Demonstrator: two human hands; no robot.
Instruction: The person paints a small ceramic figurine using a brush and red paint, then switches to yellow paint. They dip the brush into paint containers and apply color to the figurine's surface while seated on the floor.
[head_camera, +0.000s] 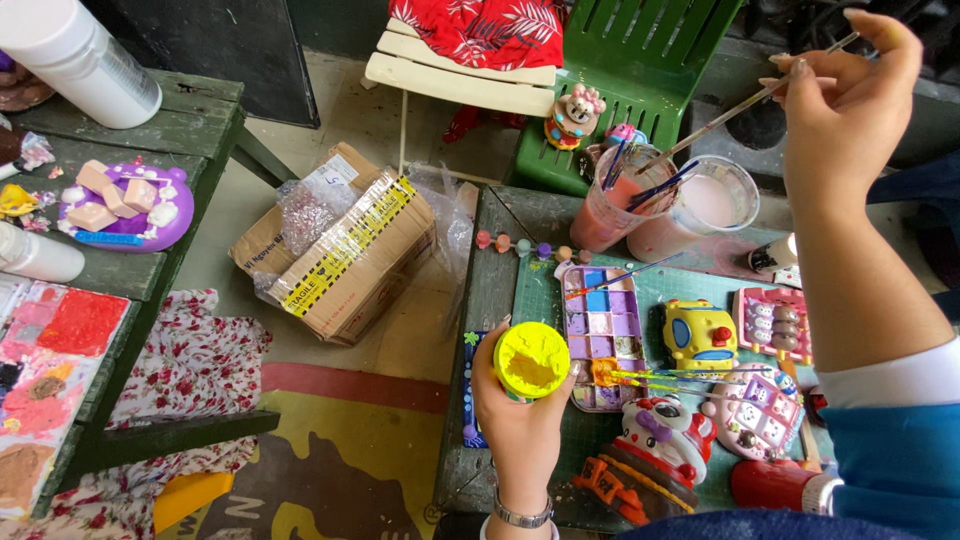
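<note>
Brush (745, 103), thin and pale-handled, slants from upper right down-left, its tip inside a clear plastic cup (628, 195) of pink water. The right hand (850, 95) pinches its upper end, fingers closed on it. The left hand (520, 415) wraps a round yellow jar (531, 361), paint-smeared top facing up, at the green surface (540, 290)'s near edge, beside a rectangular purple palette (603, 325).

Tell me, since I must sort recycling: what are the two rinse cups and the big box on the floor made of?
Rinse cups: apparently clear plastic, glossy, since pinkish water and brush handles show through the walls. Box: brown corrugated cardboard, matte, with folded flaps and striped yellow tape across it.
</note>
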